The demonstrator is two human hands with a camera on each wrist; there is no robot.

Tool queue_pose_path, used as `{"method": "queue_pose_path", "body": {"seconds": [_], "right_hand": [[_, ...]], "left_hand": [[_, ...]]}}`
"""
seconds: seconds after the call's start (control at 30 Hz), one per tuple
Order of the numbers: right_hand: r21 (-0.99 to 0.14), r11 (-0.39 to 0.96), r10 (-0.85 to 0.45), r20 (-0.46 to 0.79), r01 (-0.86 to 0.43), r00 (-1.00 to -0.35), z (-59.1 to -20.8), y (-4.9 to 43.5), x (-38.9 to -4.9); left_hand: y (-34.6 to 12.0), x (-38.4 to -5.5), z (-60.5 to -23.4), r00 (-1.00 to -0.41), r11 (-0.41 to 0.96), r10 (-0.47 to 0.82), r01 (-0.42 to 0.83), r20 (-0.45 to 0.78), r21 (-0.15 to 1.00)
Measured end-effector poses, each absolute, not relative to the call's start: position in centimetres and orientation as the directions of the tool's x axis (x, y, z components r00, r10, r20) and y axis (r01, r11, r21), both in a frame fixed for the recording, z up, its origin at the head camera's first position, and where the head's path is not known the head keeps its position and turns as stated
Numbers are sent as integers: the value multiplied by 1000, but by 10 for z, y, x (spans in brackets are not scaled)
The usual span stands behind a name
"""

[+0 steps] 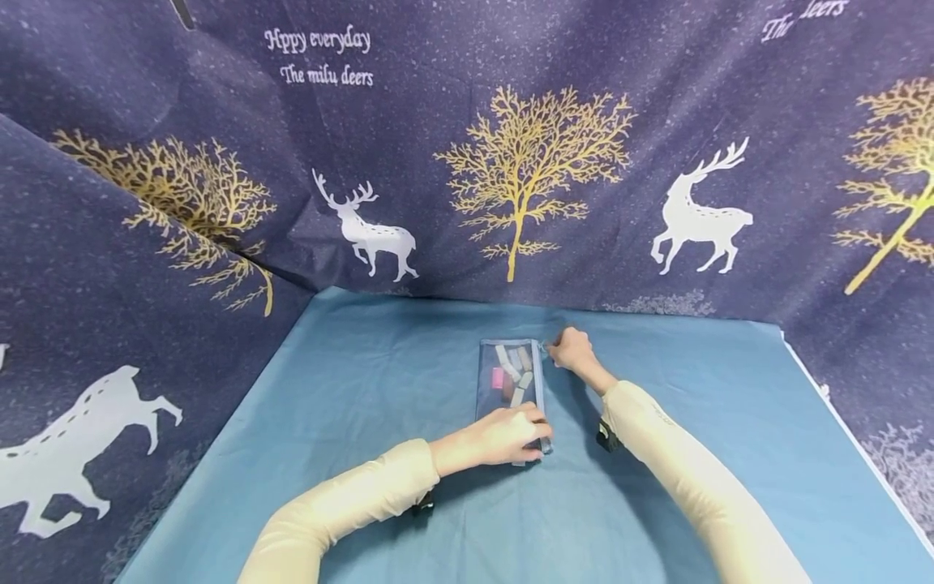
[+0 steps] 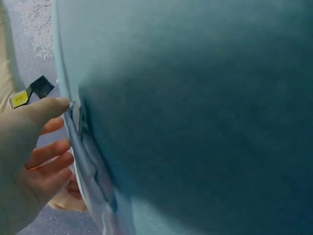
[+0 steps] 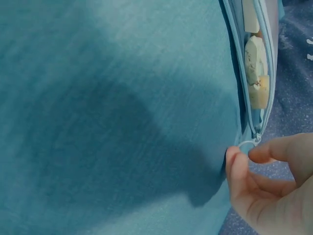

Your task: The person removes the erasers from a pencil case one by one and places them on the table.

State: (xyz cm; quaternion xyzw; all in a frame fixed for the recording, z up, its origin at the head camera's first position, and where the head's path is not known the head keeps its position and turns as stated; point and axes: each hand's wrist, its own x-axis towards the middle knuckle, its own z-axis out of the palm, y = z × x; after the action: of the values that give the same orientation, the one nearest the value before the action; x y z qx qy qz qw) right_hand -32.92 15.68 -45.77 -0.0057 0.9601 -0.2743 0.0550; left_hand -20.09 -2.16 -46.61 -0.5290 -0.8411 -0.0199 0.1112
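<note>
A see-through zip pouch (image 1: 487,403) lies lengthwise on the blue cloth, with small blocks that look like erasers (image 1: 499,378) inside, one bright pink. My left hand (image 1: 503,435) holds the pouch's near end, its thumb on the zip edge (image 2: 78,115) in the left wrist view. At the far end my right hand (image 1: 574,350) pinches the thin pull loop (image 3: 248,142) of the zip between thumb and fingers. In the right wrist view the zip's two rows stand apart, and pale blocks (image 3: 254,58) show between them.
Blue cloth (image 1: 365,373) covers the table around the pouch. Behind it hangs a dark blue curtain (image 1: 452,73) printed with deer and trees. Black straps or mounts (image 1: 606,435) sit under both sleeves.
</note>
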Motion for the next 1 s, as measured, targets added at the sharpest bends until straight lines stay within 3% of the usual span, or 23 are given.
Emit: {"method": "queue_pose_path", "body": {"seconds": [0.2,0.57,1.0], "right_hand": [[-546,837,-56,-110,13,-992,-458,157,-321],[-598,802,-63,-59,-16,-996,-459,159,-304],[-690,724,-109,-113,-1,-988,-455,165,-278]], "left_hand": [[-18,-208,-461,-409,419,897,908,168,-27],[-21,-218,-459,-396,408,901,912,178,-37],[-30,-238,-457,-492,494,852,869,178,39]]}}
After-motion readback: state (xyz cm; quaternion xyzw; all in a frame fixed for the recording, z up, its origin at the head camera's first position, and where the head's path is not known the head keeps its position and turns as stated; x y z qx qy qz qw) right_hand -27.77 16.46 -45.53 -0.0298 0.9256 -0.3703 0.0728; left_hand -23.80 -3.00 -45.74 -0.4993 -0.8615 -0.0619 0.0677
